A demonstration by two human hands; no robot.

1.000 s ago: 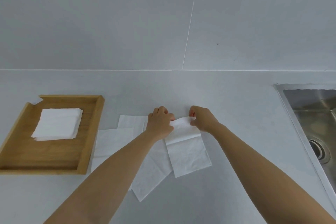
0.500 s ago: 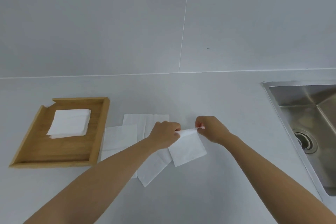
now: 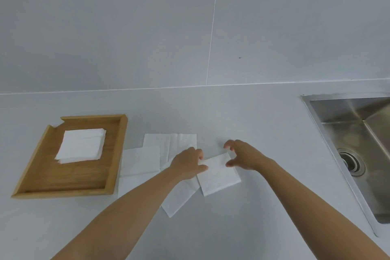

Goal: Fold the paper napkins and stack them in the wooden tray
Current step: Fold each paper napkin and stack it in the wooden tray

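A folded white napkin (image 3: 219,175) lies flat on the counter in the middle. My left hand (image 3: 187,164) rests on its left edge, thumb and fingers pressing the paper. Over the napkin's upper right corner hovers my right hand (image 3: 242,157), fingers spread and holding nothing. Several unfolded napkins (image 3: 141,160) lie overlapped to the left, partly under my left arm. The wooden tray (image 3: 114,154) sits at the left and holds a stack of folded napkins (image 3: 81,149).
A steel sink (image 3: 358,150) with a drain is set into the counter at the right. The grey tiled wall rises behind the counter.
The napkin's far edge, held up by both hands, has been folded down flat. My right hand has let go and opened; my left hand stays on the paper.
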